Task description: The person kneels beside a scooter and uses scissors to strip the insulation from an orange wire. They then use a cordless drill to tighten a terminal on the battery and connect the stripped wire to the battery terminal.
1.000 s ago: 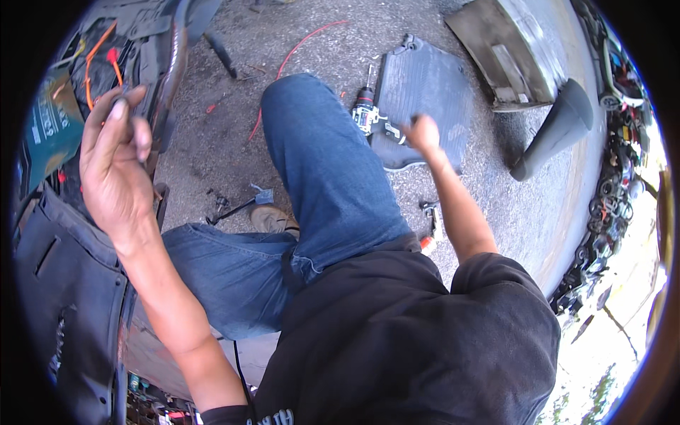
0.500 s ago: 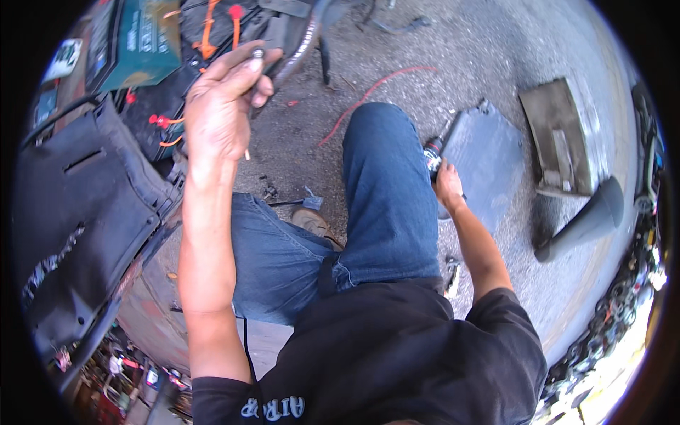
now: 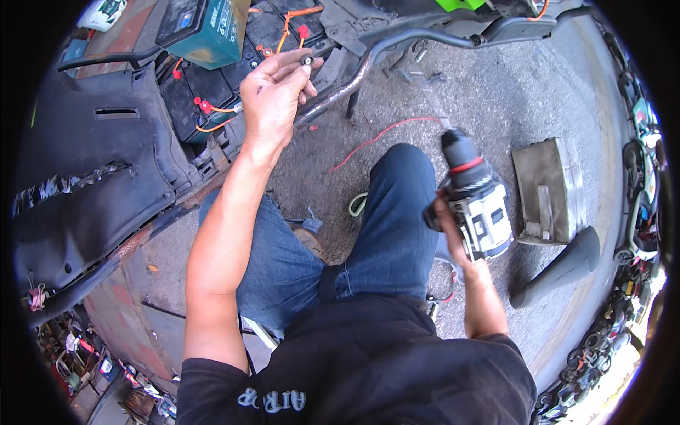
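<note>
My left hand is raised beside a black tubular frame, its fingers closed on a small dark round fastener. Just behind it are black batteries with orange cables and red terminal caps, and a teal-and-black battery case. My right hand grips a white-and-black cordless drill with a red collar, held up over the ground right of my raised knee. A long bit points from the drill toward the top of the view.
Black plastic body panels fill the left. A dirty metal box and a dark tapered tube lie on the pavement at right. A thin red wire lies ahead. Scooters stand along the right rim.
My right hand has lifted the drill from the dark mat on the ground and raised it. The view has turned toward the batteries; my left hand still holds the small fastener.
</note>
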A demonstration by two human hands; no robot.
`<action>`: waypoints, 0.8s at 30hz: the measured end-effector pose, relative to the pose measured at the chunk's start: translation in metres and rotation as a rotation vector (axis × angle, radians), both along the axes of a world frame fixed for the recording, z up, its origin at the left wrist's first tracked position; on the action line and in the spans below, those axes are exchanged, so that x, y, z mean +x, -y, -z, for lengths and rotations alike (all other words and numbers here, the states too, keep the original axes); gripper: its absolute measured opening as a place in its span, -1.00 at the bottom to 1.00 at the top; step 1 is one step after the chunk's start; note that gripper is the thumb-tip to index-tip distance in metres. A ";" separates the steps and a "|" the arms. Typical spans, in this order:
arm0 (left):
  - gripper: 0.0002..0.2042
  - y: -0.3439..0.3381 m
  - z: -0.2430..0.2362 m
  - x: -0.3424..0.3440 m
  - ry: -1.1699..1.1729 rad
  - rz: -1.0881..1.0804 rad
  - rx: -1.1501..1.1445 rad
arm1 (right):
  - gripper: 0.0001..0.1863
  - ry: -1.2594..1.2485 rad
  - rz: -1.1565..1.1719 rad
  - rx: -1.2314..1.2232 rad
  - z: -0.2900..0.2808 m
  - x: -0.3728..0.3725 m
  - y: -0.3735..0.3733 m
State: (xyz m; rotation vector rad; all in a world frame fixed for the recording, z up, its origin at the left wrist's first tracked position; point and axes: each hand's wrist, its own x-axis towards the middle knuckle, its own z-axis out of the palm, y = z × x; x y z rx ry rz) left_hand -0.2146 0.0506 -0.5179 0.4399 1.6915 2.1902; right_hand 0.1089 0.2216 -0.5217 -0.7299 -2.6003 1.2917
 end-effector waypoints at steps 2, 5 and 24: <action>-0.78 0.000 0.000 -0.002 0.000 -0.024 0.014 | -0.87 -0.263 -0.171 0.397 -0.012 -0.034 0.021; -0.76 0.001 -0.001 -0.004 0.000 -0.033 0.016 | -0.89 -0.552 -0.255 0.497 -0.013 -0.077 0.048; -0.71 0.001 -0.001 0.000 -0.215 -0.080 -0.053 | -0.91 -0.447 -0.188 0.286 -0.018 -0.108 0.068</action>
